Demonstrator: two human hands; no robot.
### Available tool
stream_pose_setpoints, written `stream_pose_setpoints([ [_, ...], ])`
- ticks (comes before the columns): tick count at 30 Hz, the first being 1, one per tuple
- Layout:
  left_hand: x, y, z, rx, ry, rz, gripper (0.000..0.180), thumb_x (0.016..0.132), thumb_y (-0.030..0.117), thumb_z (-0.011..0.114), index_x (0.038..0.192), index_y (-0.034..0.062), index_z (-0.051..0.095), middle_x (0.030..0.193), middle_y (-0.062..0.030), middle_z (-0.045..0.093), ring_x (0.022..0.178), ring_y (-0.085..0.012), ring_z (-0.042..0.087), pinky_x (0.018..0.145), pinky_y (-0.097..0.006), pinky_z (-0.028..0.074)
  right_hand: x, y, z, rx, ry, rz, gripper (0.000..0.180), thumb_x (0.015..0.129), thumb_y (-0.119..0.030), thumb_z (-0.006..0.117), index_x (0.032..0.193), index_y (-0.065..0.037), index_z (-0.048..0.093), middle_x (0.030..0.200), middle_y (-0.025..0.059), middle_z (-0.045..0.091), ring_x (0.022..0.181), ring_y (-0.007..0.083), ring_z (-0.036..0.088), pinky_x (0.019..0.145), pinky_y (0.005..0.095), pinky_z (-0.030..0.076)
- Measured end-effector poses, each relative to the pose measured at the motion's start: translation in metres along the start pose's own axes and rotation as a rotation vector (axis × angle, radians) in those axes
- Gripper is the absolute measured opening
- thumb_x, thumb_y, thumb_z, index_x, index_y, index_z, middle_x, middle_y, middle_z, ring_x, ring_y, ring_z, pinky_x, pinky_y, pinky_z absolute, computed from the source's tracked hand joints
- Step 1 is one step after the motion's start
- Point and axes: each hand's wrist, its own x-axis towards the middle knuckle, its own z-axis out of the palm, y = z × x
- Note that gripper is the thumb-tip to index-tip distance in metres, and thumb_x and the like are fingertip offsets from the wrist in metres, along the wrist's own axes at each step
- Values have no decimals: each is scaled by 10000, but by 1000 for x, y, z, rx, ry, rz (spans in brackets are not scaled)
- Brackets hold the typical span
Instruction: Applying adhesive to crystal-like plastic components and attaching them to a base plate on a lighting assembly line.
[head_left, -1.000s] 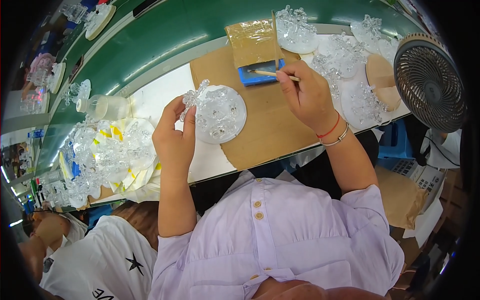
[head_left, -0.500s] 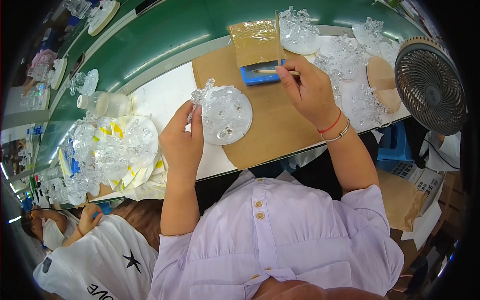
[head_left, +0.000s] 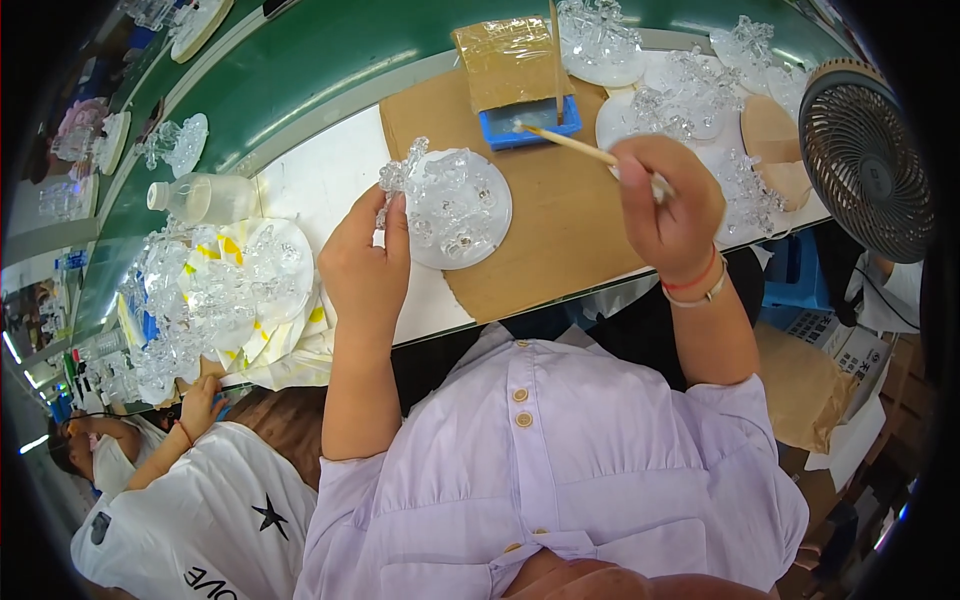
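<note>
My left hand (head_left: 368,255) pinches a small clear plastic figure (head_left: 405,170) at the left edge of a round white disc (head_left: 490,215). Several clear, glassy pieces stand on that disc. Whether the pinched figure is fixed to the disc I cannot tell. In my right hand (head_left: 672,205) is a thin wooden stick (head_left: 570,143), brush-like, its pale tip pointing left. The tip hovers at the front edge of a small blue tray (head_left: 500,140), which a taped cardboard flap (head_left: 515,65) partly covers. Another thin stick (head_left: 556,60) stands upright in the tray.
Brown cardboard (head_left: 550,220) lies under the tray. Clear pieces on white discs (head_left: 600,45) crowd the back right, near a black fan (head_left: 868,165). To the left are a translucent bottle (head_left: 205,200) and a heap of clear pieces (head_left: 220,290). A co-worker's hand (head_left: 200,405) rests at the lower left.
My right hand has drawn back toward me and to the right, lifting the stick's tip out of the blue tray. My left hand keeps its pinch. The co-worker's hand has shifted.
</note>
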Motion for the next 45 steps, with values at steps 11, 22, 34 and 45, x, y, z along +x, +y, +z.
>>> stream_pose_setpoints([
  [11,1,1,0,2,-42,-15,191,863,128,694,980,-21,678,845,-152,708,742,-262,699,669,-320,537,-52,-30,3,106,-189,22,108,852,-42,644,863,-29,537,825,142,664,582,272,600,515,340,473],
  [22,-2,-2,-3,119,-41,24,189,865,178,696,976,26,686,823,-132,705,697,-255,690,615,-318,525,-55,-28,16,85,-145,49,85,848,0,640,827,-15,560,755,107,638,594,266,608,523,336,475],
  [34,-3,2,-8,192,-41,86,170,846,182,709,938,41,687,764,-113,699,647,-247,680,573,-332,519,-46,-26,15,32,-129,86,72,858,10,624,834,-9,559,730,117,618,594,264,602,531,323,477],
  [45,-6,3,-10,194,-52,69,162,841,175,704,924,37,683,737,-119,692,632,-247,678,569,-335,521,-57,-34,18,92,-184,15,90,846,9,636,867,-8,550,739,111,613,608,280,605,537,345,480],
])
